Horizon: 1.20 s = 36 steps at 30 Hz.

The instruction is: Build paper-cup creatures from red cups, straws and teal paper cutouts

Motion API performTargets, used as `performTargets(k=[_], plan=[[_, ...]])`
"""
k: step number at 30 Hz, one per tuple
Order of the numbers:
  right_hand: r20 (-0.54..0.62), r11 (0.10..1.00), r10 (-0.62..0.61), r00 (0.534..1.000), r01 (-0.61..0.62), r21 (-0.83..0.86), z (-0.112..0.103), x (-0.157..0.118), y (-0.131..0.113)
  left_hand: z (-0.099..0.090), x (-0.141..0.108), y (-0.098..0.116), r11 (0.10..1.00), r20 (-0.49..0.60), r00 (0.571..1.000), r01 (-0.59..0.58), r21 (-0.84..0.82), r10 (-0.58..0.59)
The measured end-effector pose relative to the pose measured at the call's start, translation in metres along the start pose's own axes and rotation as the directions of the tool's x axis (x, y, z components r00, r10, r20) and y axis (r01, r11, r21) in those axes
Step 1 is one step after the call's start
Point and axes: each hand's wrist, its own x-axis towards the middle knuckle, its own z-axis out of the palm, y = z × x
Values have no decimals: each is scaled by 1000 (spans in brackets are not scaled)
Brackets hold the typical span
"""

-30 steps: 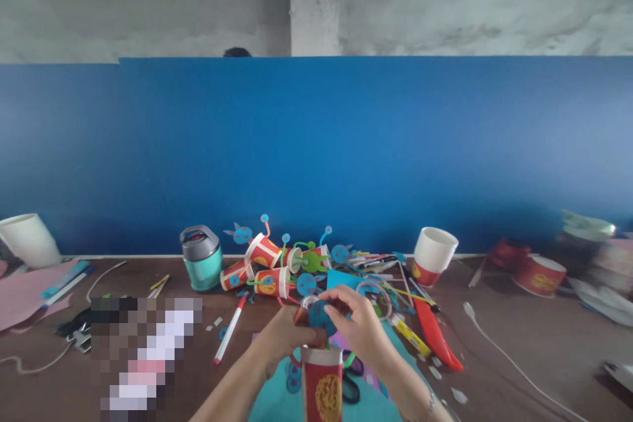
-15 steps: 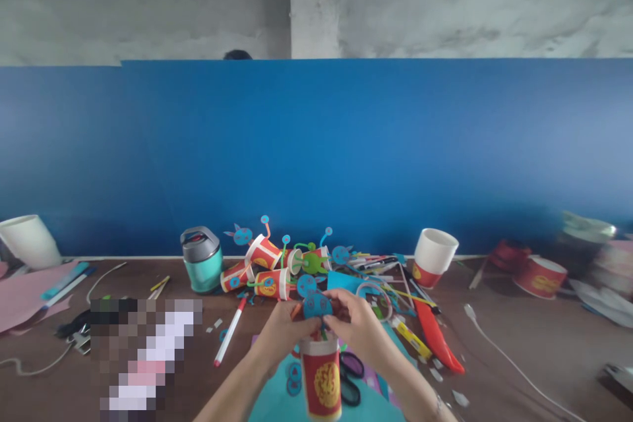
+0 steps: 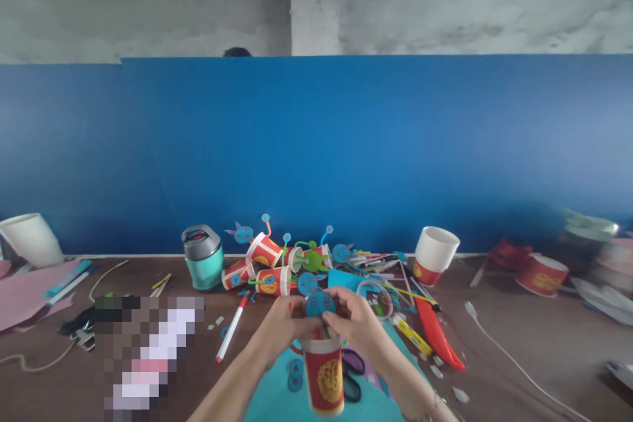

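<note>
Both hands meet over a red paper cup [image 3: 324, 379] with a gold emblem, which stands upright in front of me. Between my left hand [image 3: 284, 326] and my right hand [image 3: 351, 316] is a round blue paper face [image 3: 320, 304], pinched at its sides and lower edge. Green and reddish pieces show just under it, at the cup's mouth; how they join is hidden. Below the hands lies a blue sheet [image 3: 270, 395], with small round blue cutouts [image 3: 295, 374] left of the cup. Dark-handled scissors [image 3: 352, 382] rest to its right.
Several decorated red cups [image 3: 273, 280] lie heaped at the back, beside a teal flask [image 3: 204, 260]. White cups [image 3: 436, 254] stand back right. Nearer are a marker [image 3: 231, 330], a yellow box cutter [image 3: 413, 336], a red pouch [image 3: 438, 336] and a white cable [image 3: 514, 362]. A blue partition [image 3: 316, 145] rises behind.
The view has shifted slightly. Both hands keep their pinch on the blue paper face, which has tilted a little and shows its drawn face more squarely.
</note>
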Motion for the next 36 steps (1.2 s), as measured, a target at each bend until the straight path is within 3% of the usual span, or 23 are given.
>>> performTargets(k=[8, 13, 24, 29, 33, 36], plan=[[-38, 999, -38, 999, 39, 22, 2, -2, 2, 1, -2, 2, 998, -13, 999, -44, -53, 43], [-3, 1000, -6, 1000, 6, 30, -1, 2, 6, 0, -1, 1, 999, -31, 999, 15, -30, -16], [24, 995, 21, 1000, -23, 95, 0, -4, -10, 5, -6, 5, 991, -10, 996, -94, -100, 94], [-11, 995, 30, 999, -29, 96, 0, 0, 0, 3, -3, 2, 1000, -74, 997, -2, -7, 2], [-21, 996, 39, 999, -37, 77, -4, 4, 7, 0, 1, 0, 999, -45, 998, -43, -27, 42], [-86, 999, -28, 996, 31, 32, -13, 6, 7, -8, 1, 5, 999, -36, 999, -31, -9, 31]])
